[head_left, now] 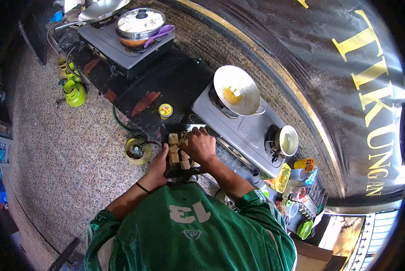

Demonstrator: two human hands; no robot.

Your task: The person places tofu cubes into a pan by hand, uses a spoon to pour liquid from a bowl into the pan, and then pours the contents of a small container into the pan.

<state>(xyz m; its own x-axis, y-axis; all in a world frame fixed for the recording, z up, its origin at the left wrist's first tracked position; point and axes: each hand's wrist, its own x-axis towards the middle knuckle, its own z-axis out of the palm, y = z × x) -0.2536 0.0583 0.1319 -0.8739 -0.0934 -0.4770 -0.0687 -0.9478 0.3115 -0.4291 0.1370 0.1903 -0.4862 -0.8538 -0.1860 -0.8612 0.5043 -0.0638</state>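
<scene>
A black tray [168, 128] with several light brown cubes [174, 158] in it is held close to the body. My left hand [159, 164] grips the tray's left edge, thumb on the rim. Over the tray's right part, my right hand [200, 145] has its fingers bent down among the cubes; what its fingertips hold, if anything, is hidden. Just above the tray stands a small round tub [165, 110] with a yellow and red lid. On the grey stove to the right, a wok [248, 86] holds yellowish oil with a pale piece in it.
A small pot [288, 141] sits on the stove's other burner. At the upper left, a second stove [101, 43] bears a lidded pan [140, 23] and a purple spoon [159, 36]. Green gas cylinders [74, 93] stand on the floor. Cups and packets [297, 175] crowd the lower right.
</scene>
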